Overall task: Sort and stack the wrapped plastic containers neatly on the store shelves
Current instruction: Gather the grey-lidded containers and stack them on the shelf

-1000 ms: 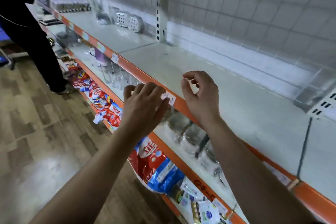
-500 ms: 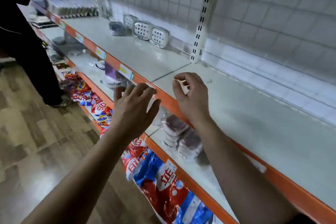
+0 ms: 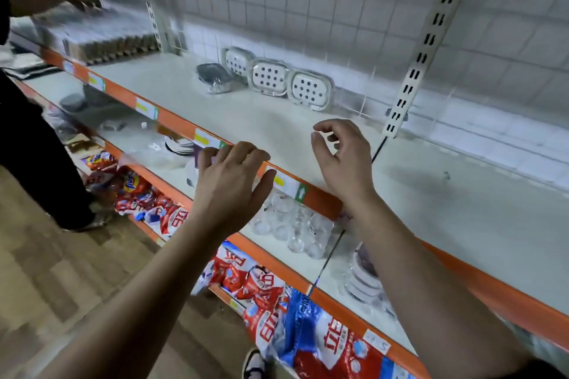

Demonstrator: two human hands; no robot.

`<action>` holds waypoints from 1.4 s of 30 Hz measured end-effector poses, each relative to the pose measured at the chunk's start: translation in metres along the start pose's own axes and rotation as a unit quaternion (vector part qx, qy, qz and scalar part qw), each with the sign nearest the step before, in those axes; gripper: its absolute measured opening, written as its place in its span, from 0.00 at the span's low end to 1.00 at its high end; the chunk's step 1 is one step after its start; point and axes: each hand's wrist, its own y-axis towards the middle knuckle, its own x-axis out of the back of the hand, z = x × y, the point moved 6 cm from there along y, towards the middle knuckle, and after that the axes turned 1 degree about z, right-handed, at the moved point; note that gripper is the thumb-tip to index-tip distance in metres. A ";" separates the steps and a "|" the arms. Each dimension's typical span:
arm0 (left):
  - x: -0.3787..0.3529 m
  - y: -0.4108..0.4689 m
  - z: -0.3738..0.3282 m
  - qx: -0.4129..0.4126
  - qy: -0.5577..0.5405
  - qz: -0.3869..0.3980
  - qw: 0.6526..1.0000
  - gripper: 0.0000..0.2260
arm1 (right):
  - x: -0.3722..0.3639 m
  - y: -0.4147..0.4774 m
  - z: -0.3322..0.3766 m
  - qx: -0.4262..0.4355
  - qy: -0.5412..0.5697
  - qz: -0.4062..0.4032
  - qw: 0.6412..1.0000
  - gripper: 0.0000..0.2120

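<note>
Wrapped containers (image 3: 269, 77) are sitting closer and more central than a second ago, since both hands are tracking left along the top shelf (image 3: 277, 129), past the upright (image 3: 409, 80). Three white ones are leaning on the far grid (image 3: 308, 9), and a dark container (image 3: 214, 78) is lying just left of them. Left hand (image 3: 231, 181) is hovering flat and spread over the near orange edge (image 3: 172, 118) while right hand (image 3: 341, 160) is hanging loosely curled above the shelf. Both are empty, probably pre-shaping for a two-handed grab.

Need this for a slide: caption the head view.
Empty, the left hand and right hand hover at the shelf; wrapped containers lean along its back.
</note>
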 end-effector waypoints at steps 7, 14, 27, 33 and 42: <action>-0.037 0.068 0.097 -0.010 -0.002 0.031 0.999 0.17 | -0.089 0.084 -0.027 -0.006 -0.017 -0.010 1.000 0.09; -0.071 0.145 0.182 -0.014 -0.014 0.025 1.000 0.18 | -0.175 0.166 -0.047 -0.016 -0.067 0.019 0.997 0.10; -0.135 0.254 0.296 -0.115 -0.093 0.031 0.989 0.16 | -0.257 0.275 -0.091 -0.066 -0.288 -0.033 0.955 0.14; -0.145 0.300 0.325 -0.182 -0.148 0.025 0.972 0.14 | -0.275 0.281 -0.098 -0.126 -0.392 -0.063 0.909 0.24; -0.164 0.313 0.337 -0.215 -0.212 0.023 0.953 0.12 | -0.276 0.242 -0.069 -0.123 -0.400 -0.121 0.900 0.25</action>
